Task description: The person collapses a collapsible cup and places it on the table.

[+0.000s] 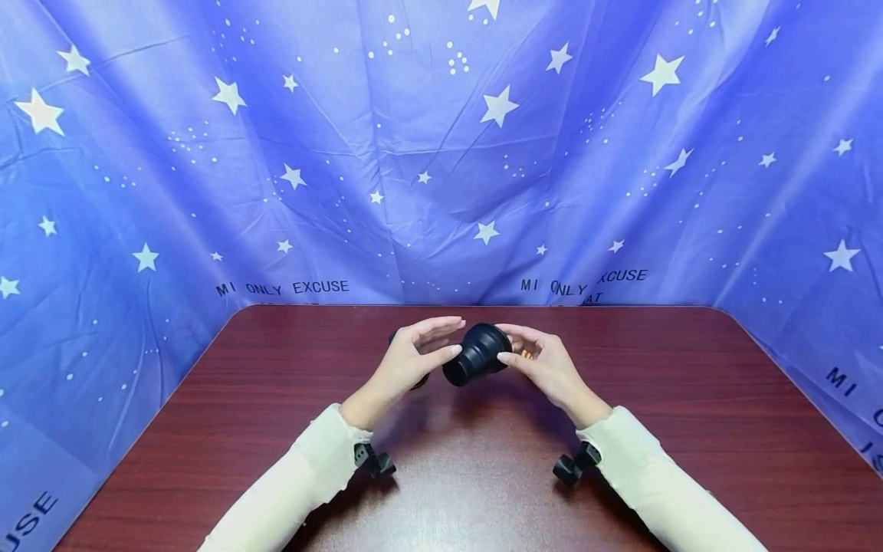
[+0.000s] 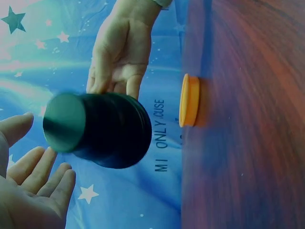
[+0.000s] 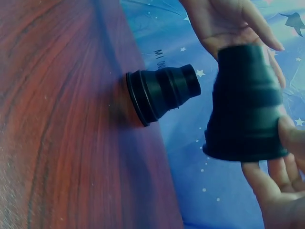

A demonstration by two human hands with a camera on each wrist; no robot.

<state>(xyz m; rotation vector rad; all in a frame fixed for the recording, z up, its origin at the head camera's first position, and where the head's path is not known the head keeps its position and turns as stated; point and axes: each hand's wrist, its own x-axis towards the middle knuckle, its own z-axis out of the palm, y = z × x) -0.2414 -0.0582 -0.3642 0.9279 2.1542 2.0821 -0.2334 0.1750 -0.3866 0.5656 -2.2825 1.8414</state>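
Note:
A black stepped cone-shaped piece (image 1: pixel 477 354), wide at one end and narrowing in rings to the other, is held tilted above the table. My right hand (image 1: pixel 552 368) grips it by its wide rim, thumb on the near side. Beside the narrow end is my left hand (image 1: pixel 407 359), its fingers extended and thumb apart; the left wrist view shows a gap between this hand (image 2: pixel 38 186) and the cone (image 2: pixel 102 129). A similar black stepped cone (image 3: pixel 162 93) stands wide end down on the table, mostly hidden behind my left hand in the head view.
An orange round lid-like ring (image 2: pixel 190 101) lies on the table, largely hidden behind the right hand in the head view. The dark red wooden table (image 1: pixel 441 475) ends at a blue star-printed curtain (image 1: pixel 428 153). Black camera mounts sit on both wrists.

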